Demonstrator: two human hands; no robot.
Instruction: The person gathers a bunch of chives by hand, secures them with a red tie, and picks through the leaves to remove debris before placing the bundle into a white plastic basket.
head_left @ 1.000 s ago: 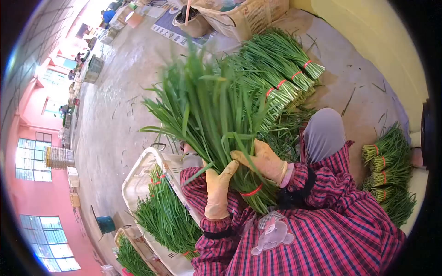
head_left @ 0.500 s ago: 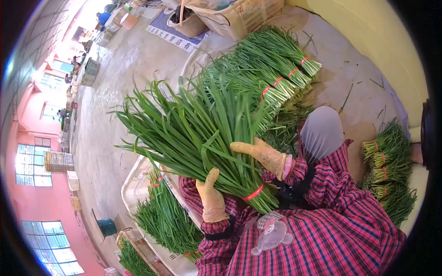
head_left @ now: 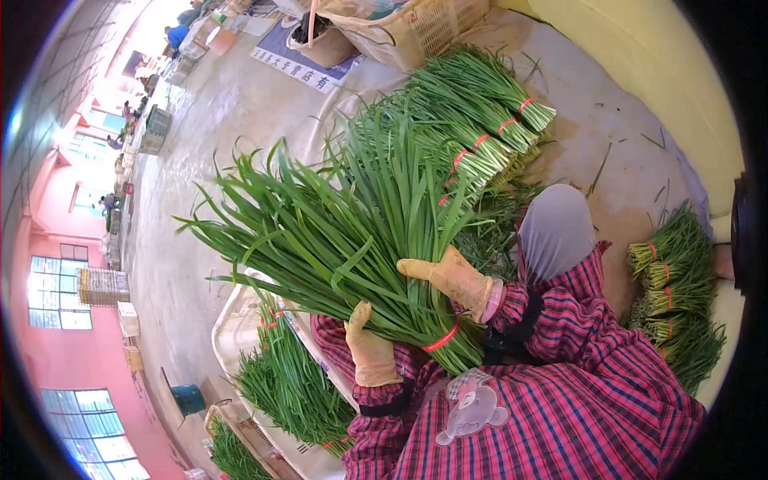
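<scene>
A large bunch of garlic chives (head_left: 336,248) lies slantwise across my lap, leaves fanned toward the upper left. A red band (head_left: 441,339) circles it near the cut ends. My left hand (head_left: 370,348), in a pale rubber glove, grips its lower side, thumb up against the leaves and fingers hidden underneath. On the other side, my gloved right hand (head_left: 454,276) holds it with the thumb laid over the leaves; its other fingers are mostly hidden behind them.
Banded chive bunches (head_left: 488,120) lie in a row on the ground sheet ahead. More bunches (head_left: 672,296) sit at the right. A white crate (head_left: 236,320) at my left contains others. A bucket (head_left: 324,46) and a large basket (head_left: 424,32) stand at the back.
The leaf tips have spread and swung a little to the left. My left thumb has shifted slightly; both hands stay on the bunch.
</scene>
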